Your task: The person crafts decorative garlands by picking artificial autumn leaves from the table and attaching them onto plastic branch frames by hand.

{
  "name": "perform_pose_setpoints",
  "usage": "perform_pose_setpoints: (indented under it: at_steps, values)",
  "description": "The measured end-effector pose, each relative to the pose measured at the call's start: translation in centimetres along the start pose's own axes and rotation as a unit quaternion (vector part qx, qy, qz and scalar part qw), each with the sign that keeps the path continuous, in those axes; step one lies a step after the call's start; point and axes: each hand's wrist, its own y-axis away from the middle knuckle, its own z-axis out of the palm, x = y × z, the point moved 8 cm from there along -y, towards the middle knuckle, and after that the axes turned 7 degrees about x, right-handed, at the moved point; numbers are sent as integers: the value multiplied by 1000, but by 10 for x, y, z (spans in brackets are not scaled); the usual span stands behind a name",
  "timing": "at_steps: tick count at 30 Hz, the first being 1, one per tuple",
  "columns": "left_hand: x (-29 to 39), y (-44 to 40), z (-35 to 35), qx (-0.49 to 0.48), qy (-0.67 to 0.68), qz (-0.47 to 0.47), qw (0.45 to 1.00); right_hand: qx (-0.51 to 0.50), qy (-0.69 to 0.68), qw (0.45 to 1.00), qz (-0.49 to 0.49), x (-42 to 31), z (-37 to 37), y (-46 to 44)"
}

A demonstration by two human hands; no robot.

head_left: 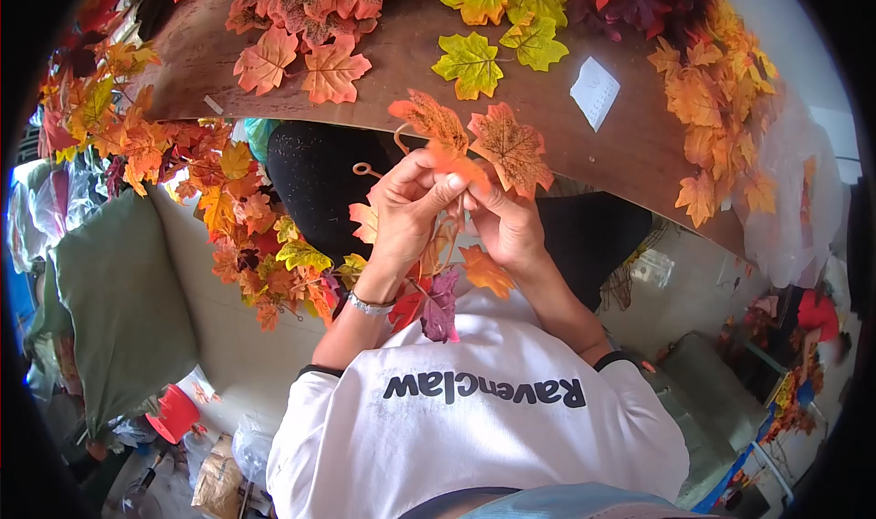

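Note:
My left hand [409,199] is closed, thumb and forefinger pinching an orange artificial maple leaf [436,122] near its base. Close against it, my right hand [507,222] pinches at the stem of a second orange maple leaf [509,146] with dark speckles. The exact spot where the fingertips meet the stems is hidden. A thin stem with a looped end [365,168] sticks out left of my left hand. Below both hands hangs more of the leaf garland, including a purple leaf [441,304] and a small orange leaf [486,271] over my shirt.
On the brown table [584,154] lie coral leaves [333,67], yellow-green leaves [469,65], orange leaf bunches [698,99] and a white paper slip [595,93]. A long leaf garland [219,199] hangs off the left edge. A green sack [123,300] stands left; another person [817,316] is far right.

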Motion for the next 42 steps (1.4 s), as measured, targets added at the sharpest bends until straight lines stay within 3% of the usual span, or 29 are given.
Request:
perform_pose_setpoints:
  at_steps: [5, 11, 15, 19, 23, 24, 27, 28, 32, 33, 35, 36, 39, 40, 42]
  values:
    - [3, 4, 6, 4, 36, 0, 999, -10, -30, 999, 15, -2, 5, 6]
    - [-9, -1, -1, -1, -35, -20, 999, -61, 69, 993, 80, 6, -6, -2]
    - [1, -12, -8, 31, -61, 27, 997, -17, 21, 998, 49, 8, -13, 1]
    - [6, -13, 0, -24, -30, -20, 999, -25, -86, 988, 127, 19, -8, -1]
    - [6, -7, 8, -34, 10, -39, 999, -25, 28, 990, 133, 27, -23, 9]
    - [8, -7, 6, -77, -48, 5, 996, -61, 40, 991, 111, 27, -30, 8]
    - [11, 11, 27, -143, -31, -70, 987, -139, 16, 984, 106, 7, -41, 0]
    - [4, 19, 28, -158, -65, -125, 977, -169, 108, 974, 103, 6, -44, -11]
    - [-19, 43, 50, -261, -136, -166, 941, -222, 119, 941, 224, -9, -14, -9]
    - [-24, 44, 50, -266, -171, -176, 932, -238, 108, 946, 191, -13, -6, -12]
    - [-44, 48, 48, -245, -96, -214, 941, -272, 86, 950, 124, -20, 9, -18]
    - [-46, 49, 45, -242, -90, -244, 935, -244, 57, 961, 120, -27, 11, -22]
    - [-50, 51, 36, -234, -61, -309, 920, -292, 5, 942, 167, -31, 19, -25]
    - [-53, 52, 34, -232, -44, -312, 920, -237, 11, 956, 174, -31, 19, -27]
    - [-60, 55, 28, -244, -25, -331, 911, -224, 93, 957, 157, -42, 24, -24]
